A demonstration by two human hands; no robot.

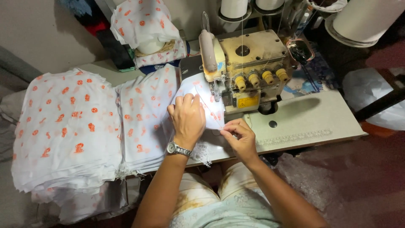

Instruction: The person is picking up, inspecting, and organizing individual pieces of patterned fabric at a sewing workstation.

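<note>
Head view: my left hand (pixel 187 119) lies flat, fingers spread, pressing the white cotton piece with orange print (pixel 201 95) onto the table. My right hand (pixel 239 136) pinches its near edge between thumb and forefinger. Just beyond both stands the cream overlock sewing machine (pixel 249 63); matching stacked pieces (pixel 67 126) lie further left.

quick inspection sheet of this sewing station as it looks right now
surface: pale sewing table, bare at its right end
job's things: white orange-printed fabric piece lit at the overlock machine
clutter: two stacks of the same fabric on the left; more draped behind
grippers: left hand flat on the piece; right hand pinching its edge
cables: thin threads from cones above
surroundings: white bag, reddish floor
</note>
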